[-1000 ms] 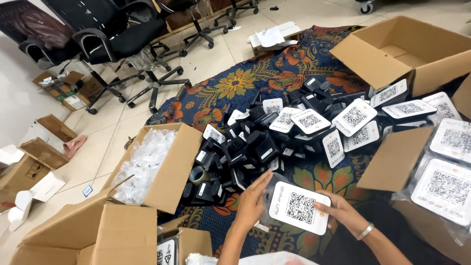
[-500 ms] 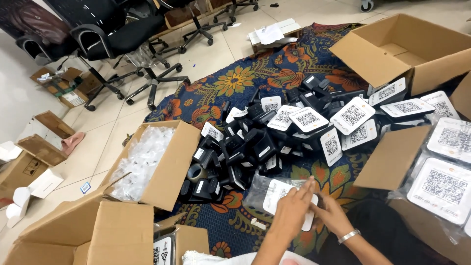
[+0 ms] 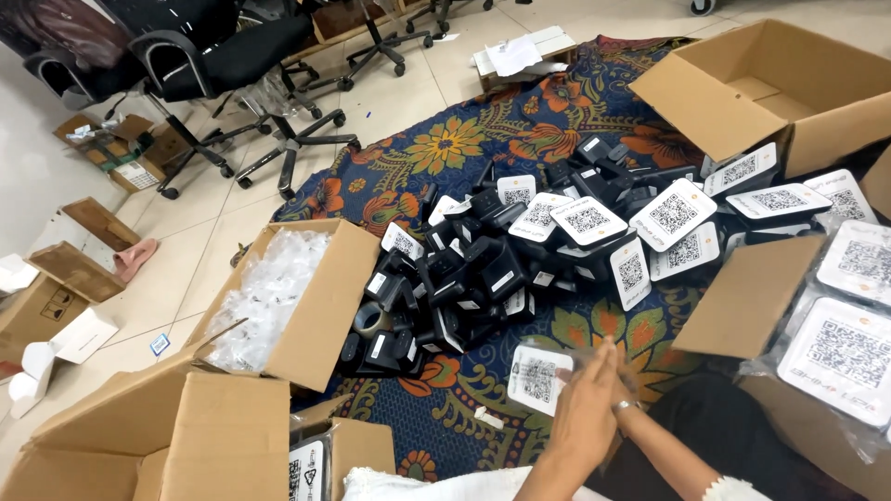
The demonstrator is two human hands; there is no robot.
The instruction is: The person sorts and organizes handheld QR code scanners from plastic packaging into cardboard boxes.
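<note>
My left hand (image 3: 587,408) and my right hand (image 3: 627,388) are pressed together low in the head view, the right one partly hidden behind the left, a bracelet on its wrist. Between them they hold a white square plate (image 3: 536,376) with a black pixel-pattern code, wrapped in a thin clear plastic bag (image 3: 580,353). The plate hangs just above the patterned rug (image 3: 436,148). Right behind it lies a heap of black stands and more white code plates (image 3: 520,260).
An open cardboard box of clear plastic bags (image 3: 306,325) stands to the left. A large empty box (image 3: 742,83) is at the back right. A box of bagged plates (image 3: 835,353) sits at the right. Office chairs (image 3: 232,74) and small cartons stand on the tiled floor.
A second ago my hands held the plate bare and flat, facing me. They have since come together at its right edge, and the plate now sits in a clear bag, further left.
</note>
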